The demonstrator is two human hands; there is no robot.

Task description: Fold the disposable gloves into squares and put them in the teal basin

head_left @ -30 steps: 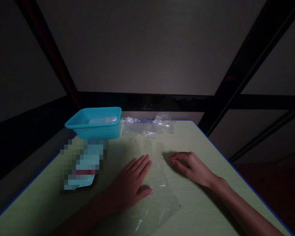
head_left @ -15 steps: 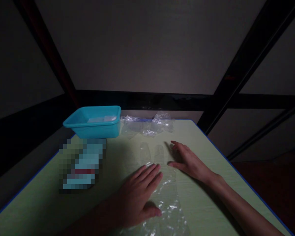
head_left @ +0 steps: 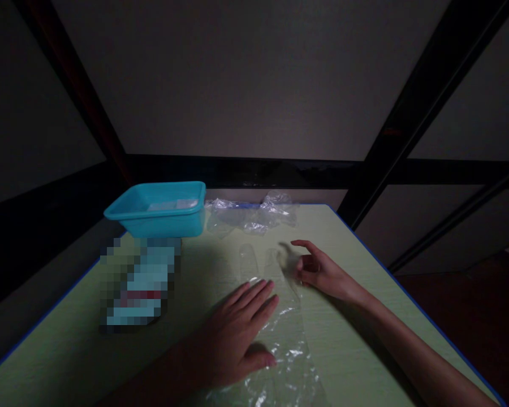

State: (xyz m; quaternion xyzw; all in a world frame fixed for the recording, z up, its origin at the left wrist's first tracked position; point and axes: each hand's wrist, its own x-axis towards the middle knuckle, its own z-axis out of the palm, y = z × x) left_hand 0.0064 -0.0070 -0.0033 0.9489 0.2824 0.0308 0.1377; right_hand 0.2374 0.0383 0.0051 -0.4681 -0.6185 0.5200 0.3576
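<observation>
A clear, thin plastic glove (head_left: 294,356) lies spread on the table, with rounded finger shapes at its far end and a wide, wrinkled lower part. My left hand (head_left: 237,328) rests flat on it, fingers stretched out and thumb apart, hiding its middle. At the glove's right edge, my right hand (head_left: 322,274) has its thumb and curled fingers drawn together, while the index finger points out. A fold of the clear film seems to reach the right fingertips, though the see-through plastic is hard to make out there.
A turquoise plastic basket (head_left: 169,226) with something pale inside stands at the back left. Crumpled clear plastic (head_left: 254,217) lies along the far edge. A blurred-out light blue item (head_left: 142,282) is on the left. The pale green table (head_left: 203,271) has blue edging; a wall rises behind it.
My right hand has gone from spread fingers to a pinch, its thumb drawn in. The glove's right finger shape has shifted slightly. My left hand stays flat on the plastic.
</observation>
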